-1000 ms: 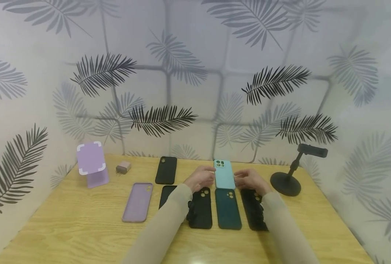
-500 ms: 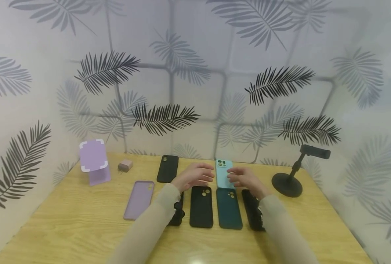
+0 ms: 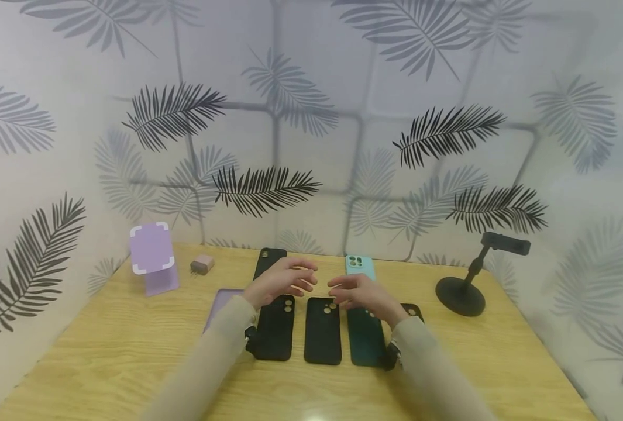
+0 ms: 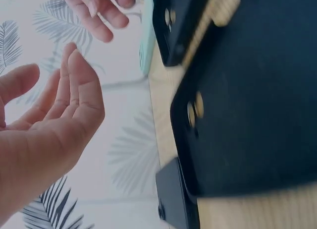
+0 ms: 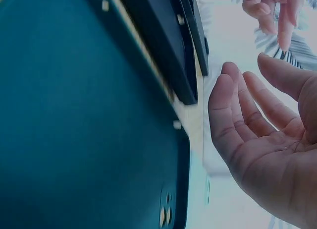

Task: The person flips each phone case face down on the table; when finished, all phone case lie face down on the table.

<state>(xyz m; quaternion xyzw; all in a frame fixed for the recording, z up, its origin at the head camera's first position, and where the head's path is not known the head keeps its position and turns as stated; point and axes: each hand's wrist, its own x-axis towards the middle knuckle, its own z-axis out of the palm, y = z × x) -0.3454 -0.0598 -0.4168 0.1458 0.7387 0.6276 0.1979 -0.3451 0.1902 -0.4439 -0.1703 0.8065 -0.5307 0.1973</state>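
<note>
My left hand (image 3: 281, 280) hovers with loosely bent fingers over the row of phone cases, holding nothing. Below it lies a black phone case (image 3: 275, 333), and behind it a second black case (image 3: 271, 255) is partly covered by the hand. My right hand (image 3: 368, 297) hangs relaxed over a dark teal phone case (image 3: 365, 342), also holding nothing. Between the two hands lies another black case (image 3: 323, 336). A light blue phone case (image 3: 360, 263) shows behind the right hand. In the left wrist view the fingers of both hands are apart and bare.
A purple phone case (image 3: 219, 304) is half hidden by the left sleeve; a black case (image 3: 413, 311) lies behind the right wrist. Toward the back stand a purple phone stand (image 3: 152, 251), a small pink charger (image 3: 202, 263) and a black phone holder (image 3: 461, 295). A patterned wall closes the back.
Both hands have moved left; the right one has come from beside the light blue case to over the teal case, the left from near that case to over the left black case. The cases stay put.
</note>
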